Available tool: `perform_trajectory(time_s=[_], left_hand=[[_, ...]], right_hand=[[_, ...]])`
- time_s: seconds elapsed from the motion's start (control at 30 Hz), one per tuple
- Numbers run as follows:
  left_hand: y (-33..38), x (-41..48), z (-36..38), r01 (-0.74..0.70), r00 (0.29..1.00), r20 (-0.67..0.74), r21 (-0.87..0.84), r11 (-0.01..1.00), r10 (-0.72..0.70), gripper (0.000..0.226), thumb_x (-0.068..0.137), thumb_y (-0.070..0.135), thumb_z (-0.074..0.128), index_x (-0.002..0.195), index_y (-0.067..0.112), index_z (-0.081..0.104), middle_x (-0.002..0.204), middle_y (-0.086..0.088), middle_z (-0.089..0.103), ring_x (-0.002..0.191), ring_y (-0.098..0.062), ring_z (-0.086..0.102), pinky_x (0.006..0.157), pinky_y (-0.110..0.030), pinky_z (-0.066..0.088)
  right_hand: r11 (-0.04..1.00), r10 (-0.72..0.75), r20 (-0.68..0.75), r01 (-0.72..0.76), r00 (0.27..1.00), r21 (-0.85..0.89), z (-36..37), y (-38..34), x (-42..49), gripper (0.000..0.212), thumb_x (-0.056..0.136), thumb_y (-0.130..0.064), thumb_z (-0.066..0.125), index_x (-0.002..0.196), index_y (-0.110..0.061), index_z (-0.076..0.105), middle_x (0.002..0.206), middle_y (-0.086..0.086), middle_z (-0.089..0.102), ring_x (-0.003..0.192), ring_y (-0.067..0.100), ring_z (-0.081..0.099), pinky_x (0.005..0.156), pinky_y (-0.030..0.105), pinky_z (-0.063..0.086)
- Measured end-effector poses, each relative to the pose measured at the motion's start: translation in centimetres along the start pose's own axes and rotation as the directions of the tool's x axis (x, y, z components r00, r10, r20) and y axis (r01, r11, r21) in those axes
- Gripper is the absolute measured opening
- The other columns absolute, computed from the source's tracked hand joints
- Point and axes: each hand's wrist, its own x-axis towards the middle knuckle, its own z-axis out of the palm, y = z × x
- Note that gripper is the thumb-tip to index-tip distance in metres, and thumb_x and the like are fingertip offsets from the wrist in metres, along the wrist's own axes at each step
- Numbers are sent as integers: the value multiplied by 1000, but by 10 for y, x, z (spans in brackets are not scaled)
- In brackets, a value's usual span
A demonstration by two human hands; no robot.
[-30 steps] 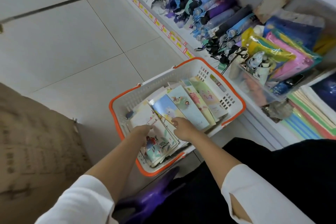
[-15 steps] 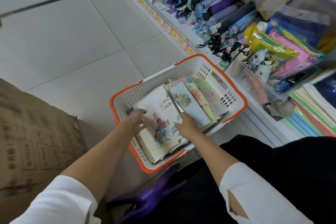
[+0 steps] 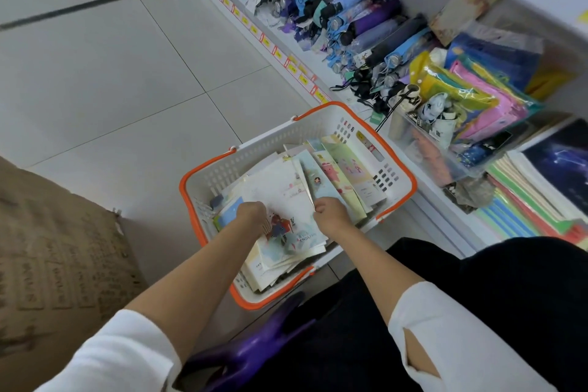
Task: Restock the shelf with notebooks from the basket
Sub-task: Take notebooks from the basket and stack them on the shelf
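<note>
On the floor [image 3: 127, 89] by the shelf [image 3: 436, 210], in the centre-frame basket [image 3: 270, 149], the notebook stack [image 3: 286, 197], loose a second ago, is now gripped edgewise by left hand [image 3: 251, 212] and right hand [image 3: 329, 212], so lift-out looks imminent.

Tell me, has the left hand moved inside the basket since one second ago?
Yes, a little. The left hand has shifted away from the left orange rim of the basket toward its middle, and is now at the left edge of the white notebook.
</note>
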Motion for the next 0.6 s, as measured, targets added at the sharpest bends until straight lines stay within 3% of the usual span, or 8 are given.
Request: perform_trajectory(time_s=[0.07, 0.13, 0.2, 0.3, 0.37, 0.47, 0.53, 0.6], left_hand=[[5, 8, -1, -24, 998, -51, 4, 1000, 24, 29, 96, 4, 46, 69, 9, 37, 76, -9, 46, 70, -20, 48, 59, -29, 39], [12, 8, 1, -40, 999, -36, 9, 999, 40, 23, 94, 1, 47, 72, 6, 42, 80, -10, 49, 85, -23, 49, 72, -32, 45], [21, 1, 3, -90, 996, 12, 61, 994, 90, 6, 93, 2, 51, 92, 4, 57, 94, -13, 59, 90, -26, 55, 80, -33, 52], [31, -3, 5, -141, 986, 88, -21, 990, 142, 20, 93, -2, 48, 107, 5, 61, 118, -18, 63, 101, -36, 62, 89, -47, 53], [38, -10, 10, -150, 974, 159, -74, 986, 160, 25, 94, -3, 44, 112, 4, 59, 120, -20, 62, 91, -33, 62, 73, -45, 57], [53, -33, 24, -247, 931, 248, -113, 963, 268, 36, 92, -6, 39, 126, -1, 52, 128, -29, 55, 76, -28, 59, 46, -28, 48], [65, -51, 39, -316, 893, 289, -146, 937, 346, 40, 94, -5, 38, 132, 1, 48, 130, -25, 55, 91, -32, 63, 46, -26, 51], [82, -70, 57, -407, 844, 322, -134, 903, 428, 40, 97, 0, 37, 135, 6, 45, 134, -18, 56, 109, -36, 61, 59, -29, 54]], right_hand=[[1000, -2, -13, 2, 1000, 15, -10, 4, 1, 24, 84, 4, 49, 101, 10, 64, 102, 25, 67, 90, 36, 64, 78, 46, 54], [999, -17, 3, 17, 1000, 41, -19, 7, 1, 21, 84, 2, 52, 97, 9, 66, 98, 24, 69, 94, 40, 64, 72, 41, 54], [995, -37, 15, 36, 999, 94, -27, 7, -3, 20, 85, 1, 52, 94, 2, 70, 98, 16, 72, 94, 36, 65, 69, 32, 51], [963, -31, 21, 24, 999, 268, -37, 7, -8, 29, 86, 3, 54, 106, -9, 70, 108, 8, 71, 99, 28, 67, 83, 39, 57], [908, 17, 14, -22, 1000, 419, -43, 4, -12, 39, 86, 1, 58, 121, -15, 60, 116, 5, 66, 103, 25, 65, 87, 42, 56], [851, 68, 15, -65, 998, 521, -55, -7, -19, 48, 88, -6, 55, 134, -19, 45, 123, 3, 61, 103, 21, 61, 89, 42, 55], [854, 45, -41, -18, 998, 520, -70, -13, -24, 45, 93, -7, 48, 136, -18, 46, 124, 3, 59, 99, 19, 58, 88, 36, 53], [853, 48, -106, 15, 993, 522, -93, -17, -32, 41, 96, -12, 46, 136, -18, 45, 121, 0, 58, 100, 19, 57, 86, 34, 51]])
